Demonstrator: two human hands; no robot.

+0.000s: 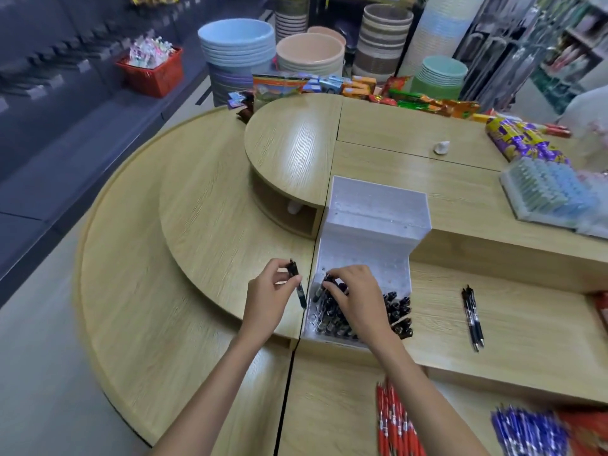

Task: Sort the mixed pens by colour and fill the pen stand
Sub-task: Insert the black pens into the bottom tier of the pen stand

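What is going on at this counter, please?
A person is filling a white stepped plastic pen stand. The left hand holds one black click pen; the right hand grips upright black pens in its front tier. Two loose black pens, red pens and blue pens wait on the wooden counter.

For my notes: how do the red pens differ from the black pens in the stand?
The red pens lie on the table; the black pens stand upright in the pen stand. The red pens are untouched; the right hand touches the black pens. Both are grouped by colour.
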